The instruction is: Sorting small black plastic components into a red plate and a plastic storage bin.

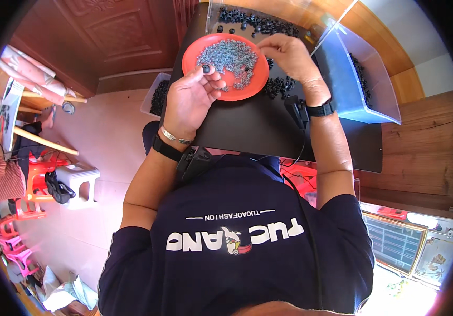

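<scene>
My left hand [192, 97] is closed over the near left rim of a red plate [189, 55], palm up. Between its thumb and fingers sits a small round black part [206, 69]. A heap of small silvery metal pieces, perhaps screws, [229, 55] covers much of the plate. My right hand [292, 58] hovers at the plate's right rim with thumb and forefinger pinched together. Whatever those fingertips hold, if anything, is too small to make out. Loose black parts [279, 87] lie on the dark table just below the right hand.
More black parts [258, 22] are piled at the table's [247, 129] far side. A clear bin [382, 113] with black parts stands at the right, another bin [147, 105] at the left edge. Farther left are stools [81, 181] and another person [5, 179].
</scene>
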Demonstrator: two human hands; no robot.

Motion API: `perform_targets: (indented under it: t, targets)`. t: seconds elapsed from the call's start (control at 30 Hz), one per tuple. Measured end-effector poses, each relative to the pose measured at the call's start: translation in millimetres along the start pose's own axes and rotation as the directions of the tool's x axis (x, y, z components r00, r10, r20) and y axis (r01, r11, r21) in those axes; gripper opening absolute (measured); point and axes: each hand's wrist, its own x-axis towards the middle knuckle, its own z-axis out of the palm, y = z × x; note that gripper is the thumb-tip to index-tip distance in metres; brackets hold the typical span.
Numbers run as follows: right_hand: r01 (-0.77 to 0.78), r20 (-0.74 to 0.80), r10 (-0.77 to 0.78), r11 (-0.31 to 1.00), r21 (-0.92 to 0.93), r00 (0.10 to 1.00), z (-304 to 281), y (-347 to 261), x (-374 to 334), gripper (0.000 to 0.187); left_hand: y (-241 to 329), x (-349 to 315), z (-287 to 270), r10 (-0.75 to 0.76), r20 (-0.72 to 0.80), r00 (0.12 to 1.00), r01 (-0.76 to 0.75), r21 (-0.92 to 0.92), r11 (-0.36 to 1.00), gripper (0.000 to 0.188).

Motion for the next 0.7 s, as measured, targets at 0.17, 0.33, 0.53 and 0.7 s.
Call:
perform_targets:
  t: [0.17, 0.33, 0.53, 0.7]
  targets:
    - [0.142, 0.147, -0.099, 0.937, -0.321, 0.984, 19.7, -0.5, -0.8, 0.015, 0.1, 1.3, -5.2, -0.061, 0.016, 0.998, 0.061, -0.011, 0.998, 0.016]
    - [0.268, 0.225, -0.173, 0.813, -0.517, 0.959, 37.0, 5.2, 3.7, 0.012, 1.3, 1.6, -4.0, -0.073, -0.015, 0.997, 0.073, -0.01, 0.997, 0.017]
    - [0.296, 0.243, -0.183, 0.744, -0.599, 0.953, 42.0, 2.4, 4.5, 0.013, 0.0, 1.1, -7.4, -0.074, -0.01, 0.997, 0.074, -0.009, 0.997, 0.018]
    - [0.1, 0.171, -0.074, 0.984, -0.149, 0.983, 38.0, 4.9, 3.1, 0.011, -1.8, 0.8, -3.0, -0.066, -0.061, 0.996, 0.068, 0.018, 0.998, 0.022]
